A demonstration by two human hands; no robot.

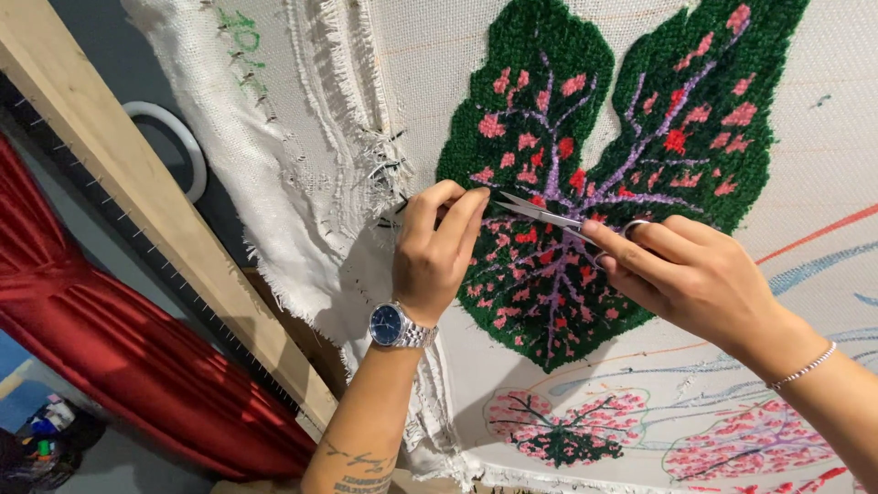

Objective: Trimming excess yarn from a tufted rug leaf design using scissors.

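A white tufting cloth [805, 146] is stretched on a wooden frame [137, 192]. On it is a tufted green leaf [585, 165] with pink patches and purple veins. My left hand [439, 252], with a blue-faced metal wristwatch [395, 326], pinches at the leaf's left edge with thumb and forefinger together. My right hand [695, 274], with a thin silver bracelet, holds small silver scissors [549, 215]. Their blades point left, with the tips beside my left fingertips on the leaf.
Smaller tufted pink and green leaves [567, 425] sit lower on the cloth, with drawn outlines around them. Frayed cloth edges [302, 183] are stapled at the left. A red curtain [110, 348] hangs behind the frame, beside a white ring [187, 137].
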